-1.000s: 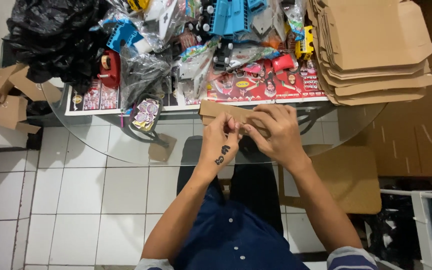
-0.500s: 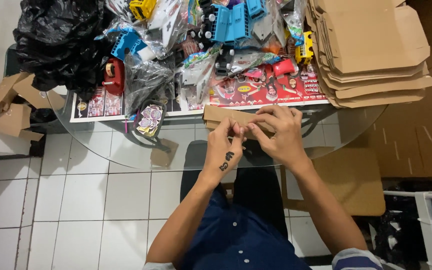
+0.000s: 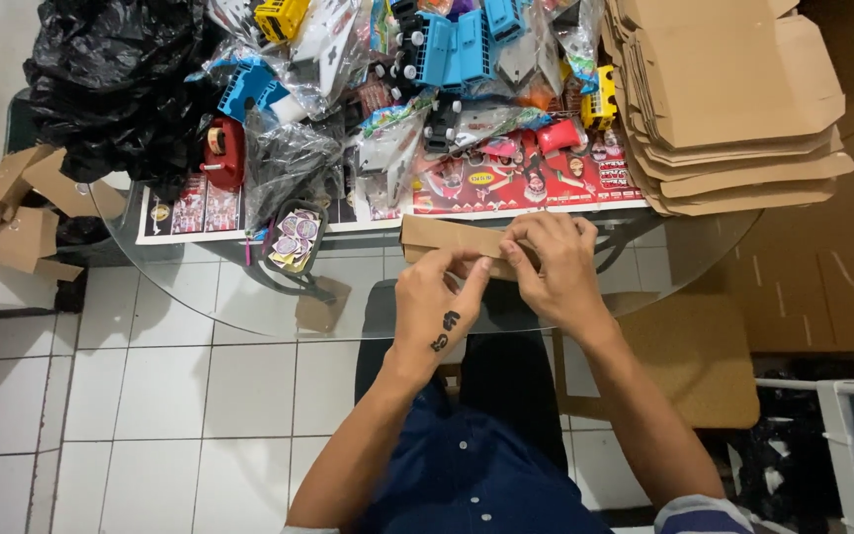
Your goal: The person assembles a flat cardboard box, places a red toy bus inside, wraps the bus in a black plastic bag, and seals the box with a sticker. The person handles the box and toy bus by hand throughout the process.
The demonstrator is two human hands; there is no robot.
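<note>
At the cluttered glass tabletop (image 3: 200, 307), left hand (image 3: 437, 307) and right hand (image 3: 555, 272) pinch a flat cardboard piece (image 3: 447, 237), apparently mid-fold.

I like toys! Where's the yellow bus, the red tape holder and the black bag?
yellow bus (image 3: 281, 17), head view, on its side.
red tape holder (image 3: 224, 153), head view, on its body.
black bag (image 3: 111, 79), head view, on its crumpled middle.
</note>
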